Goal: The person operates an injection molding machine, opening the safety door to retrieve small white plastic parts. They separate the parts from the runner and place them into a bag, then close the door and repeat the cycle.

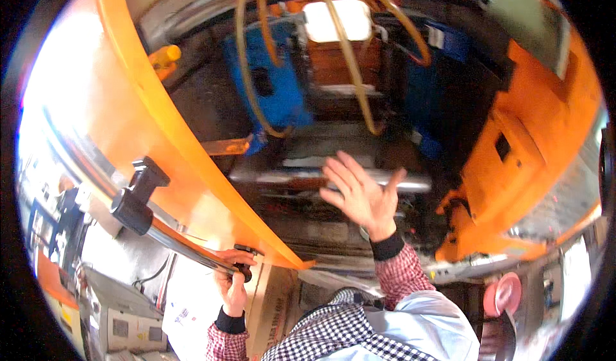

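Note:
My left hand point(233, 285) is wrapped round the lower end of a long tubular handle point(187, 252) fixed to an orange machine door point(168, 168). A black bracket point(138, 197) holds the handle's upper end. My right hand point(364, 197) is stretched out in front of the machine's opening, palm showing and fingers spread, with nothing in it. Behind it runs a shiny horizontal metal bar point(417, 183); I cannot tell whether the hand touches it. Farther in stands a blue metal block point(273, 72) with yellowish hoses point(351, 62) hanging before it.
An orange machine panel point(523, 168) bounds the opening on the right. A cardboard box point(271, 313) stands below, near my left forearm. Pink round containers point(504, 293) sit at the lower right. A grey cabinet point(122, 316) is at the lower left.

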